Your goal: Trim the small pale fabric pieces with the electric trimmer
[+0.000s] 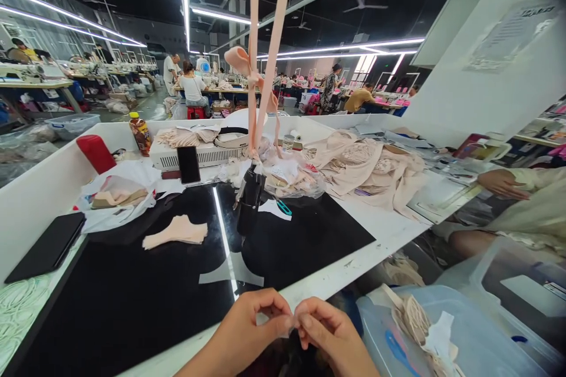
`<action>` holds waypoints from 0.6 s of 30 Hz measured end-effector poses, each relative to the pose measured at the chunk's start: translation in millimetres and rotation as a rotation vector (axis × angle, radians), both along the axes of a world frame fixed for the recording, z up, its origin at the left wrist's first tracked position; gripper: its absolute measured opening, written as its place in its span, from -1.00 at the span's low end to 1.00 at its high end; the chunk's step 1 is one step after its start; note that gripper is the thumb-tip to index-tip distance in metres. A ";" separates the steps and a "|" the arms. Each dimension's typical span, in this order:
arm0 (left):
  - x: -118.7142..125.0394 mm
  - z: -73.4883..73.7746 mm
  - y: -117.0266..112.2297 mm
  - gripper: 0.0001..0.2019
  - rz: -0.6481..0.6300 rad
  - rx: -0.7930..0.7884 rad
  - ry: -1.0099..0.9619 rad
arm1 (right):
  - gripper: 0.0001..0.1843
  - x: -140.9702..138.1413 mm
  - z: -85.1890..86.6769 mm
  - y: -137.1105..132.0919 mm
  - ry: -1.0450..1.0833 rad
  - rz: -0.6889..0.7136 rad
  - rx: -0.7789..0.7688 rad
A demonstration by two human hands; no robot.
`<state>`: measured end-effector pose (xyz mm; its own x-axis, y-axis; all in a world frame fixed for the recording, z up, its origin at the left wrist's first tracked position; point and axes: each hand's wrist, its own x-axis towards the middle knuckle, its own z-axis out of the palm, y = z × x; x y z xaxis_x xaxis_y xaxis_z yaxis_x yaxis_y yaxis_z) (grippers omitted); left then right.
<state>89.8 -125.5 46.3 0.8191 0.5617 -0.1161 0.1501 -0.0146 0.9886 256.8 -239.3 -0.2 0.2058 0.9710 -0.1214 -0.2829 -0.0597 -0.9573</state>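
Note:
My left hand and my right hand meet at the table's near edge, thumbs and fingertips pinched together. Between the fingertips is a small pale bit, too small to name. Just beyond them a translucent curved piece lies flat on the black table mat. Farther left rests a small stack of beige cut fabric pieces. A black handheld tool hangs nose-down over the mat from peach fabric straps. Behind it are a white cut piece and teal-handled snips.
Beige fabric is heaped at the back right. A white bag, a phone and a black tablet-like case lie leftward. Plastic bins stand at right, near another person's hand.

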 end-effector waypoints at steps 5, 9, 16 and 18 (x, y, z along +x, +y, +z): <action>-14.1 -5.9 6.0 -0.81 0.047 -0.004 0.046 | -0.53 -0.2 16.6 0.9 -0.118 -0.210 -0.097; -26.0 -16.1 12.7 -0.66 0.086 -0.114 0.032 | -0.51 0.5 27.2 0.0 -0.107 -0.301 -0.120; -37.0 -26.9 19.3 -0.44 0.221 -0.279 -0.036 | -0.47 -1.0 20.9 3.1 -0.090 -0.305 -0.110; -38.9 -23.7 17.4 -0.46 0.268 -0.329 -0.056 | -0.47 3.0 13.9 3.7 -0.099 -0.285 -0.110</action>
